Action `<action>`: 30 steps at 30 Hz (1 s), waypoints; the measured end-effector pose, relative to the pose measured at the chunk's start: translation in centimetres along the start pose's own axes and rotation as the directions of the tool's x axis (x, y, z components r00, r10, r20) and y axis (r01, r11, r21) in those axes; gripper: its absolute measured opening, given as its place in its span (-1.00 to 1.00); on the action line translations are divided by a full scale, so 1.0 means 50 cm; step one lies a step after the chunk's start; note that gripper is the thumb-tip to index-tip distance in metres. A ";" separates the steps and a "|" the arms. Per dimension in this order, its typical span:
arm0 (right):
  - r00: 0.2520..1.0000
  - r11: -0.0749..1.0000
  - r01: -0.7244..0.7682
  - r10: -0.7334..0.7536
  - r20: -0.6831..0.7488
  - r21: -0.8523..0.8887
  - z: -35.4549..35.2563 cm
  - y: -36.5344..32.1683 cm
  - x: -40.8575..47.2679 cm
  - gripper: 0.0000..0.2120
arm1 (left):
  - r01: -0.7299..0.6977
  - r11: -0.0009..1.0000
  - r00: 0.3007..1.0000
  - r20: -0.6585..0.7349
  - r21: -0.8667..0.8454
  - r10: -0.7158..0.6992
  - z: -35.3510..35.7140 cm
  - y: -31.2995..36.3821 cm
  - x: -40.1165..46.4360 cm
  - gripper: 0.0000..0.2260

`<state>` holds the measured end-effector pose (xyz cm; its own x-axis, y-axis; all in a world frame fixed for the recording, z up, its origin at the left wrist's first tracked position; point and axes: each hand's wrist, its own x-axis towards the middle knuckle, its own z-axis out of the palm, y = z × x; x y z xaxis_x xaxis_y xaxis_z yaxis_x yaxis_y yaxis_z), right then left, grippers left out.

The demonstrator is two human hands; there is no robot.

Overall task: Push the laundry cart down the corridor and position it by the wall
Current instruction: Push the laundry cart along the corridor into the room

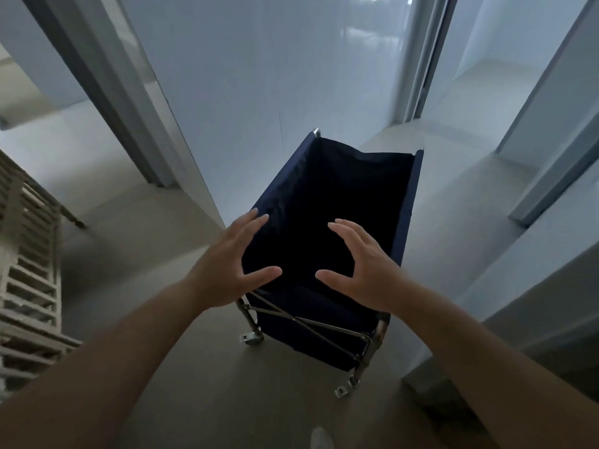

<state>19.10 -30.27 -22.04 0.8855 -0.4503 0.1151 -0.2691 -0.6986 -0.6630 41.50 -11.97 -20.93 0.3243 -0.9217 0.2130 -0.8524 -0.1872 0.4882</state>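
**Laundry cart at the wall, both hands off the rim**

1. Cart position. I see the laundry cart standing on the corridor floor, its far end close against the pale wall ahead. Whether it touches the wall I cannot tell. The navy fabric bag hangs open and its interior is too dark to read. The metal frame shows crossed braces on the near end, with castor wheels under the near corners.

2. Left hand. My left hand is at the near left corner of the cart's rim, fingers spread wide, thumb pointing inward. It grips nothing. Contact with the rim cannot be confirmed.

3. Right hand. My right hand is at the near right corner of the rim, fingers spread and curled slightly, thumb pointing toward the left hand. It holds nothing.

4. Surroundings. A slatted pallet-like structure stands at the left edge of the view. Door frames flank the wall on both sides. A light shoe tip shows at the bottom edge.
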 end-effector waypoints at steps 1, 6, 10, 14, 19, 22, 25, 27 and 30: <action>1.000 1.000 -0.008 0.008 -0.002 0.007 0.001 0.011 0.016 -0.16 | -0.002 1.000 1.000 0.007 -0.007 0.002 0.006 -0.006 0.016 -0.22; 0.999 0.998 -0.039 0.039 -0.005 0.041 0.002 0.049 0.078 -0.17 | 0.010 1.000 0.999 0.035 -0.005 -0.009 0.018 -0.037 0.085 -0.21; 0.997 0.996 -0.070 0.072 -0.026 0.057 -0.002 0.070 0.097 -0.17 | 0.019 0.999 0.999 0.044 -0.043 -0.017 0.028 -0.051 0.127 -0.22; 0.993 0.993 -0.105 0.108 -0.047 0.057 -0.005 0.092 0.108 -0.18 | 0.002 0.998 0.997 0.079 -0.061 0.002 0.057 -0.061 0.156 -0.22; 0.982 0.983 -0.173 0.177 -0.068 0.057 0.012 0.118 0.118 -0.18 | -0.012 0.997 0.993 0.120 -0.073 0.021 0.082 -0.090 0.193 -0.23; 0.972 0.974 -0.219 0.223 -0.077 0.058 0.036 0.129 0.125 -0.19 | -0.007 0.998 0.990 0.141 -0.062 0.016 0.098 -0.121 0.215 -0.24; 0.960 0.964 -0.264 0.266 -0.084 0.031 0.071 0.135 0.137 -0.20 | -0.024 1.000 0.987 0.156 -0.013 0.026 0.120 -0.167 0.227 -0.28; 0.946 0.951 -0.309 0.309 -0.102 0.011 0.099 0.140 0.145 -0.21 | -0.024 1.000 0.985 0.169 0.001 0.024 0.136 -0.208 0.233 -0.30; 0.904 0.912 -0.410 0.408 -0.130 0.017 0.144 0.149 0.153 -0.21 | -0.029 0.999 0.983 0.183 0.033 0.022 0.160 -0.279 0.238 -0.32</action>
<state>26.61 -34.92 -31.44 0.6410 -0.7643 -0.0709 -0.6021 -0.4433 -0.6640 53.95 -23.06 -31.99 0.2250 -0.9721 0.0655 -0.8744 -0.1718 0.4538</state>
